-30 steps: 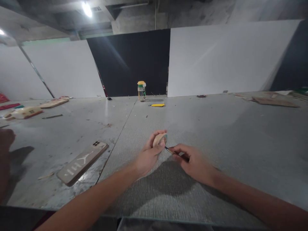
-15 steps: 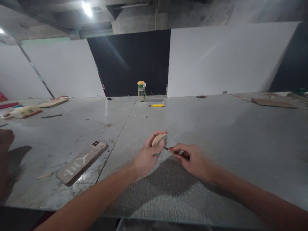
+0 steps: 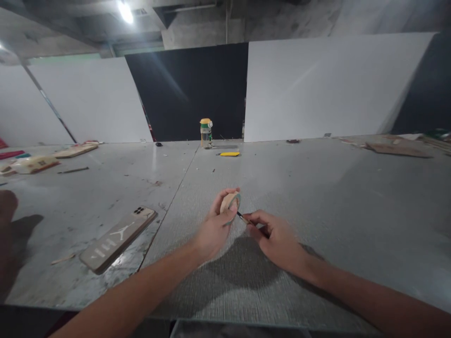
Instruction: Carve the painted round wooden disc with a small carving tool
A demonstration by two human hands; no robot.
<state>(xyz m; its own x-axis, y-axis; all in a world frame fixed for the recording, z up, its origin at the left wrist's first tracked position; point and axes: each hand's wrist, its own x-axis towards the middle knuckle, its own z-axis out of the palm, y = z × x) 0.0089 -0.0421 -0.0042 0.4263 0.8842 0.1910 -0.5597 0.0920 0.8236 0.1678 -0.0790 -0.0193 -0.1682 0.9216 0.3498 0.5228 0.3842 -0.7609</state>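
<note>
Ring-shaped tan piece [image 3: 225,202] in my left hand [image 3: 215,231], above the grey tabletop [image 3: 324,202].
My left thumb and fingers close round it, while my right hand [image 3: 277,239] pinches a slim tool [image 3: 244,218]; whether its dark tip touches the ring I cannot tell. Scuffs and specks mark the surface, and a long seam [image 3: 169,209] crosses it, a phone [image 3: 119,237] lying to the left and a bottle [image 3: 206,135] standing far back beside a slim yellow object [image 3: 229,154]. White panels [image 3: 334,89] and a black panel [image 3: 193,94] stand behind, under a concrete ceiling [image 3: 197,33] and a bright lamp [image 3: 125,12]. Since half a second ago, both my hands have shifted slightly left.
</note>
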